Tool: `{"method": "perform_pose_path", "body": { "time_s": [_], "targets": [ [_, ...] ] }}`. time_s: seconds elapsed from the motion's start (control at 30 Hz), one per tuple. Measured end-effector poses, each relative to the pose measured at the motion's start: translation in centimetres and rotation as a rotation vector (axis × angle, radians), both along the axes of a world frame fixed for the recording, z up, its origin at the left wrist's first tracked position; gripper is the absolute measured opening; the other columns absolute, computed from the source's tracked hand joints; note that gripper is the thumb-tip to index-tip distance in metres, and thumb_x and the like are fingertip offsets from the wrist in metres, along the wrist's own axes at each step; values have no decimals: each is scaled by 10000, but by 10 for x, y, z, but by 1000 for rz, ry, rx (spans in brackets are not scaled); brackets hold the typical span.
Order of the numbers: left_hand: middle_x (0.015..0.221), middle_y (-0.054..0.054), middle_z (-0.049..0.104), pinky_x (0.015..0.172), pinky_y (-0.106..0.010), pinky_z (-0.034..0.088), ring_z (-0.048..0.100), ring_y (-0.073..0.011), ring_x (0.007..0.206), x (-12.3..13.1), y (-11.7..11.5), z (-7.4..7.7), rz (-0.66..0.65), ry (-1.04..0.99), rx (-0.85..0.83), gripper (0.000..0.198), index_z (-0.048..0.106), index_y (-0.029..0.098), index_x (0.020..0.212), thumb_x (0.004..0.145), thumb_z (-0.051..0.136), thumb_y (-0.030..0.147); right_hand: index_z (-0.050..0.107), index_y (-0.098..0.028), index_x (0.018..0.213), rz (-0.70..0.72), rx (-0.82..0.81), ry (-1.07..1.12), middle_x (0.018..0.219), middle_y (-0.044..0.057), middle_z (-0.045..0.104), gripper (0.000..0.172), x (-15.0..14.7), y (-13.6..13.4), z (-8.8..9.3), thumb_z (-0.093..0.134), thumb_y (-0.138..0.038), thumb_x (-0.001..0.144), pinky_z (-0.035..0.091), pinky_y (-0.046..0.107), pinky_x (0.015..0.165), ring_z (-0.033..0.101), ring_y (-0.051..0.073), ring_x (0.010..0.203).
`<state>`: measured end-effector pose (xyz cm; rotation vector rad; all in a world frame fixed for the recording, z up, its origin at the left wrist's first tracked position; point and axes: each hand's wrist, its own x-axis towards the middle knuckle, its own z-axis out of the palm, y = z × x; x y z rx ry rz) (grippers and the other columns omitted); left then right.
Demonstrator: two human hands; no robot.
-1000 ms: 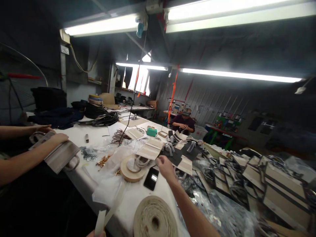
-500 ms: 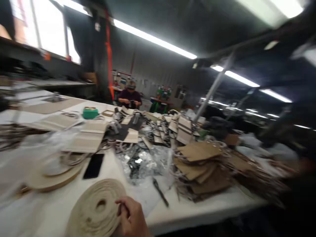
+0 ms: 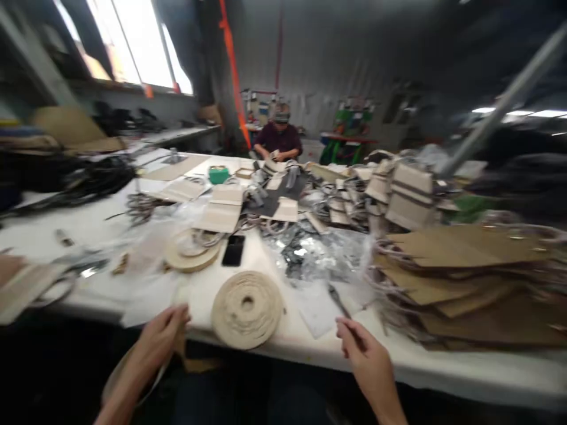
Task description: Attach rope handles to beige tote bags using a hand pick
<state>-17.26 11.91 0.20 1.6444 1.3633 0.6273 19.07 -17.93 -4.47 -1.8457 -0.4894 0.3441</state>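
My left hand (image 3: 162, 337) is at the table's front edge, fingers closed on a pale strip of webbing that loops down below the table. Just right of it lies a big roll of cream webbing (image 3: 247, 308), flat on the white table (image 3: 305, 339). On the other side of the roll, my right hand (image 3: 367, 357) hovers over the same edge with fingers loosely bent and nothing in them. Its fingertips are close to a thin dark tool (image 3: 338, 300) lying on clear plastic. The picture is blurred by motion.
Behind the roll are a flatter tape roll (image 3: 191, 254), a black phone (image 3: 233, 249) and crinkled plastic bags (image 3: 319, 257). Brown card pieces (image 3: 465, 277) are stacked at right, beige bags (image 3: 410, 195) farther back. A person (image 3: 279, 139) sits at the far end.
The view has swung back left and down. My right hand left the cream roll and now hovers to its right. My left hand has come into view holding the strip.
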Motion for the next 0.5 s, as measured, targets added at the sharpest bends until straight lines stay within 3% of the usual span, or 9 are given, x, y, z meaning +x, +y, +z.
{"method": "perform_pose_path", "body": {
  "time_s": [0.1,0.17,0.23,0.4,0.5],
  "targets": [
    [681,-60,679,619,-301,505,625,-224,637,-24,-16,0,-61,-145,-227,775,707,190,758,894,604,946,919,-208,1113,111,-78,13,900,115,847,644,-15,-3,-26,863,-777,816,665,285,619,763,251,661],
    [640,-39,621,576,-277,446,575,-187,573,-30,-26,-8,-38,-179,-265,756,654,194,715,924,614,920,932,-237,1102,234,-95,9,848,102,845,586,-30,-2,-33,868,-751,827,671,283,583,768,259,619],
    [606,-22,563,546,-265,387,523,-159,533,-37,-34,-20,38,-155,-221,774,588,203,649,907,626,932,939,-259,1084,355,-67,-35,843,96,850,515,-48,2,-33,856,-717,863,683,283,589,779,261,610],
    [574,-38,567,547,-286,368,495,-160,507,-58,-40,-50,195,-77,-181,821,575,210,585,876,583,978,940,-278,1027,545,72,-222,1042,111,888,368,-81,25,-23,803,-614,968,732,327,893,868,297,877],
    [532,-58,566,551,-302,368,511,-176,501,-59,-36,-62,201,-35,-134,844,578,213,524,863,575,986,940,-282,1052,611,113,-262,1042,108,888,323,-90,34,-18,787,-562,1001,732,326,898,870,289,864]
  ]
}}
